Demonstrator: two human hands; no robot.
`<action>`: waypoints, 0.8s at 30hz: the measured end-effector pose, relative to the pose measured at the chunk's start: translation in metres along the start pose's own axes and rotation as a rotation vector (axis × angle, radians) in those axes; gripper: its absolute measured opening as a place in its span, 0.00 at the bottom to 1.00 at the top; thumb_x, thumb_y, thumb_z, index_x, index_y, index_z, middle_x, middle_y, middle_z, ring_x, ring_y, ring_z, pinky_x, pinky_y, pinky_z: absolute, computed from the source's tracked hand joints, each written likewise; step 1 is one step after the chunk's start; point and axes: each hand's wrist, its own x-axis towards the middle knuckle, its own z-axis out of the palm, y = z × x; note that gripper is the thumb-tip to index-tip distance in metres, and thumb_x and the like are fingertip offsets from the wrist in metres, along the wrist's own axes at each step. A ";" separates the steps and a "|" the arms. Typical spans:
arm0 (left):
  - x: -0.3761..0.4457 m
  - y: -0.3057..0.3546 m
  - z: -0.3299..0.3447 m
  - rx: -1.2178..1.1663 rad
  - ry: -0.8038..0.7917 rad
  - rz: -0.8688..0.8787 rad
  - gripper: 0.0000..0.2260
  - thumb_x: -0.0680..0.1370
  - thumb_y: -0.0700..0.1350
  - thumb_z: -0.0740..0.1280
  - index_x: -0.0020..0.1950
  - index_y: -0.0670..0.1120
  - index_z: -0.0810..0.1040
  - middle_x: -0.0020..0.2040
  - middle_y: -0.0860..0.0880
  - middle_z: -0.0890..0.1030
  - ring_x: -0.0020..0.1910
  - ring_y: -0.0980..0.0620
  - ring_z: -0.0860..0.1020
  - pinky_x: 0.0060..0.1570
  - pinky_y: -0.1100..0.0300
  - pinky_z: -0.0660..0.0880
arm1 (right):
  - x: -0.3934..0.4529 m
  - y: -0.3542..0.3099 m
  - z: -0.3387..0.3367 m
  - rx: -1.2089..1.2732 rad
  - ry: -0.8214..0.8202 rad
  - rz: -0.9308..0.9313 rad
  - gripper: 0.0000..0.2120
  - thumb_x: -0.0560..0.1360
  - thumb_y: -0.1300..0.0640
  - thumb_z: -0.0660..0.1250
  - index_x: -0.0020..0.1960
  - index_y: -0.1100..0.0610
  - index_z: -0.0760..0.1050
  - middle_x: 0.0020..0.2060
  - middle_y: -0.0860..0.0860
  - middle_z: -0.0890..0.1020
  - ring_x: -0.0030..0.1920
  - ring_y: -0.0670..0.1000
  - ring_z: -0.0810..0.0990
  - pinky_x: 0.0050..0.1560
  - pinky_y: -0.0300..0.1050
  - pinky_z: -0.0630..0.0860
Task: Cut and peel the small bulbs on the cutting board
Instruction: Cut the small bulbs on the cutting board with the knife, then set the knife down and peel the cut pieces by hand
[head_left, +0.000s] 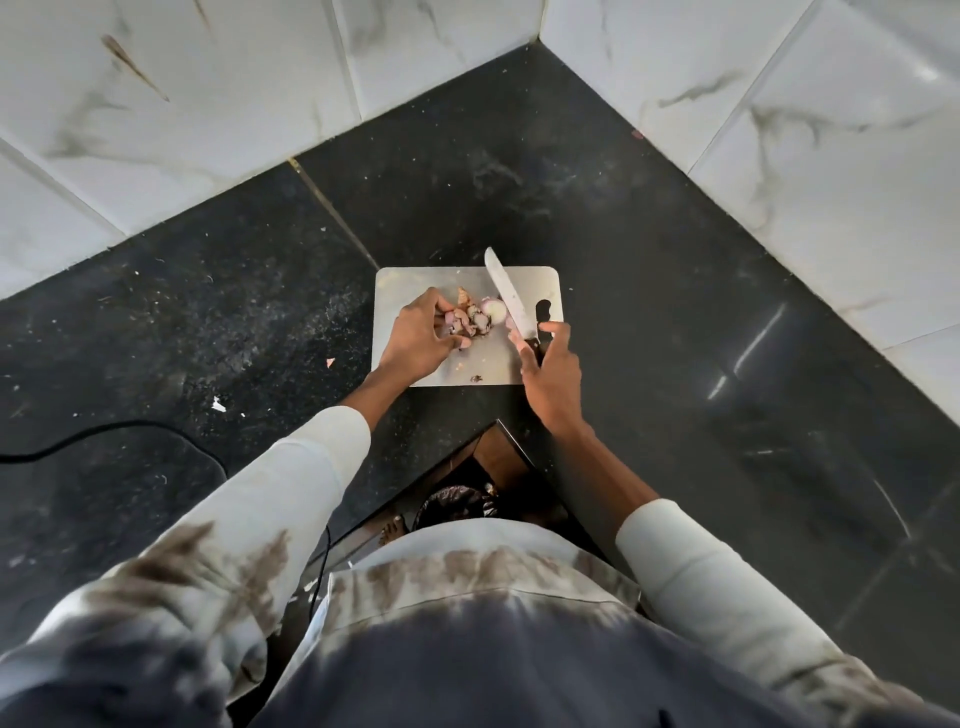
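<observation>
Head view shows my left hand (415, 338) pinching the small bulbs (470, 322) on the cutting board (535, 280), just left of the knife (506, 296). My right hand (550, 374) grips its handle; the blade points far, beside a cut bulb (493, 310).

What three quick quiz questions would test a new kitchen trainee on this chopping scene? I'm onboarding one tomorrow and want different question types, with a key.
1. True or false: the right hand holds the knife by its dark handle.
2. Where does the cutting board lie? A) in a sink B) on the dark countertop C) on a stove
3. Fill in: the left hand rests on the small ____.

Key: 1 true; 2 B; 3 bulbs
</observation>
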 end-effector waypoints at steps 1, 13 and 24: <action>0.000 0.000 0.000 -0.003 -0.002 -0.001 0.22 0.72 0.46 0.84 0.59 0.49 0.76 0.58 0.49 0.84 0.55 0.51 0.85 0.59 0.49 0.85 | 0.005 0.002 0.000 -0.006 0.032 0.028 0.18 0.82 0.51 0.69 0.67 0.52 0.66 0.47 0.51 0.83 0.47 0.52 0.83 0.49 0.54 0.82; 0.000 0.003 -0.003 -0.034 -0.049 -0.008 0.22 0.73 0.47 0.83 0.60 0.52 0.75 0.59 0.51 0.84 0.56 0.53 0.83 0.54 0.65 0.80 | 0.038 0.024 -0.028 0.060 0.346 0.291 0.11 0.79 0.61 0.73 0.56 0.55 0.72 0.53 0.54 0.82 0.56 0.56 0.79 0.53 0.44 0.73; 0.000 0.004 -0.003 -0.084 -0.037 -0.024 0.21 0.71 0.48 0.84 0.58 0.52 0.78 0.57 0.53 0.85 0.55 0.53 0.85 0.54 0.64 0.82 | 0.035 0.000 -0.013 -0.167 0.333 0.119 0.14 0.79 0.52 0.71 0.62 0.51 0.74 0.61 0.52 0.73 0.63 0.55 0.71 0.62 0.53 0.70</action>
